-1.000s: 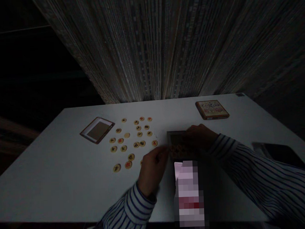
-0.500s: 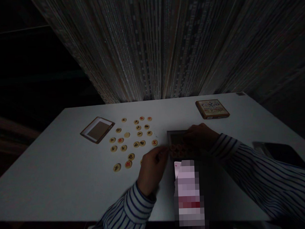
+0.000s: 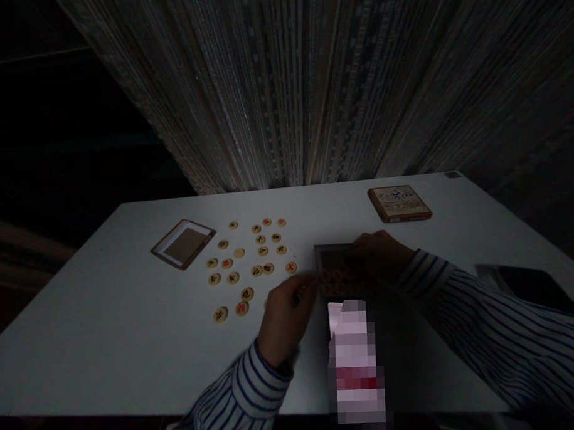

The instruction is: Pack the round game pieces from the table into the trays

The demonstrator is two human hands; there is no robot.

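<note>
A dark shallow box (image 3: pixel 317 264) lies on the table with rows of Chinese chess pieces (image 3: pixel 337 287) along its near side. At its left edge, the closed fingertips of my left hand (image 3: pixel 285 318) pinch the rim. My right hand (image 3: pixel 381 255) reaches over the box's right part, its fingers bent down and closed. Shadow hides whatever they hold. More xiangqi discs (image 3: pixel 256 270), marked in black or red, are scattered left of the box. One disc (image 3: pixel 239 253) shows a blank face.
A box lid or tray (image 3: pixel 210 235) sits at the left on the white table (image 3: pixel 130 321). A printed box (image 3: pixel 399 203) stands at the back right. One dark flat object (image 3: pixel 534 291) lies beside my right sleeve. A bright pixelated patch (image 3: pixel 352 350) covers the near middle.
Hardly anything differs. Both hands stay at the box, with at most a tiny shift of the right fingers. The loose discs lie as before.
</note>
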